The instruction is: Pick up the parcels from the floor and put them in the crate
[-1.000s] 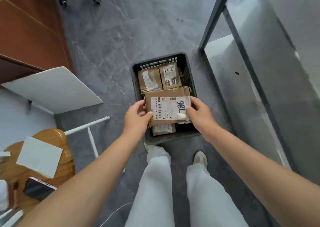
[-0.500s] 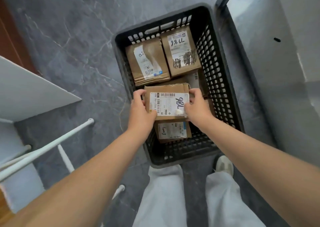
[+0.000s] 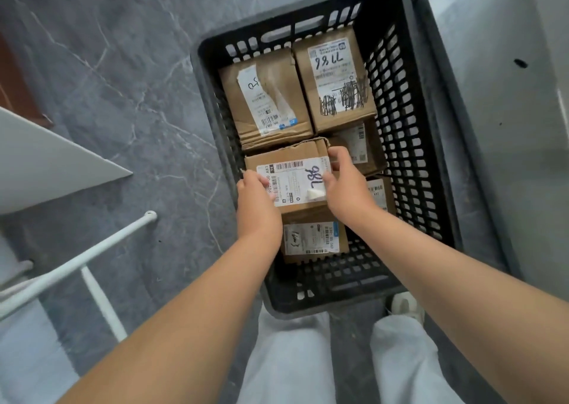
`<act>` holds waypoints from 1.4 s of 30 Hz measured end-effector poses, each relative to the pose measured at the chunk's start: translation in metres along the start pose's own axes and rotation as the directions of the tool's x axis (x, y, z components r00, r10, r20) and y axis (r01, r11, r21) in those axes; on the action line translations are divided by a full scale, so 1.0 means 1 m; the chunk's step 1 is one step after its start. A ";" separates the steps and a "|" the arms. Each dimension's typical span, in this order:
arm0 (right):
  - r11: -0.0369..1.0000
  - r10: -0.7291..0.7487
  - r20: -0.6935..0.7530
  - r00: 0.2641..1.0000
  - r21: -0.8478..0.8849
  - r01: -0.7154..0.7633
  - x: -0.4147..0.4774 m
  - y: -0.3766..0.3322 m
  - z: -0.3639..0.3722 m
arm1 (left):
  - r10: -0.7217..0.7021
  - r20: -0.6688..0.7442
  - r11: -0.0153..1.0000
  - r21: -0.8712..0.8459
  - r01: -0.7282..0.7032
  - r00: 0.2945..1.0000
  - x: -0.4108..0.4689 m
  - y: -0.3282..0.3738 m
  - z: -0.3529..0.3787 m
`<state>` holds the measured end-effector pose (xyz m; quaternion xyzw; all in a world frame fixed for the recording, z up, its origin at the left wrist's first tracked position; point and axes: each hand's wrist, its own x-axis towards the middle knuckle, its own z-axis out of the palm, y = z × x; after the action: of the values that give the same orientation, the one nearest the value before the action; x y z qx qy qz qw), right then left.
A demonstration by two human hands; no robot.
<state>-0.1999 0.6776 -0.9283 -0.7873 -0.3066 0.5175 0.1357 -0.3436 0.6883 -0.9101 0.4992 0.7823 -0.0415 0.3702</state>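
1. Inside the black crate [image 3: 412,145], which stands on the grey floor [image 3: 123,65], a brown parcel [image 3: 295,185] marked "98L" sits over other boxes, near the middle.
2. The left hand [image 3: 257,206] grips its left end, fingers curled round the edge.
3. The right hand [image 3: 345,188] holds its right end, fingers hooked over the far corner.
4. A far-left parcel [image 3: 268,98] and a far-right parcel [image 3: 335,77] lie side by side; a near parcel [image 3: 311,239] lies partly under the held one.

One black slotted plastic crate [image 3: 409,157], six brown cardboard parcels [image 3: 271,95] inside.
Two bare hands, left hand [image 3: 255,200] and right hand [image 3: 345,188]; one white shoe [image 3: 403,305].
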 end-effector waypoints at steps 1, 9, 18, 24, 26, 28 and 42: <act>1.000 0.011 0.035 0.999 -0.014 -0.011 0.003 -0.003 -0.004 | -0.023 0.004 0.999 0.028 0.022 1.000 0.001 0.007 -0.002; 0.968 0.210 0.043 0.977 -0.154 -0.201 -0.024 -0.030 -0.027 | 0.033 -0.032 0.973 0.231 -0.025 0.999 -0.040 0.040 -0.028; 0.983 -0.017 -0.001 1.000 -0.182 0.016 -0.119 -0.088 -0.121 | 0.263 -0.035 0.962 0.089 -0.259 0.964 -0.134 0.078 -0.091; 0.966 -0.235 -0.136 0.962 -0.143 0.216 -0.200 -0.166 -0.243 | 0.434 -0.101 0.901 0.068 -0.429 0.895 -0.234 0.152 -0.156; 0.943 -0.328 -0.212 0.920 -0.127 0.307 -0.238 -0.190 -0.289 | 0.489 -0.158 0.872 0.081 -0.483 0.858 -0.263 0.193 -0.191; 0.915 -0.404 -0.260 0.877 -0.113 0.388 -0.280 -0.212 -0.330 | 0.563 -0.267 0.823 0.096 -0.560 0.782 -0.292 0.238 -0.231; 0.652 -0.648 -0.698 0.304 -0.301 0.696 -0.581 -0.352 -0.543 | 0.845 -0.534 0.173 0.330 -0.928 -0.032 -0.555 0.445 -0.464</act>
<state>0.0069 0.6444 -0.0840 -0.7200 -0.5035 0.0410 0.4758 -0.1057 0.6958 -0.0947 0.8363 0.3462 0.4210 0.0592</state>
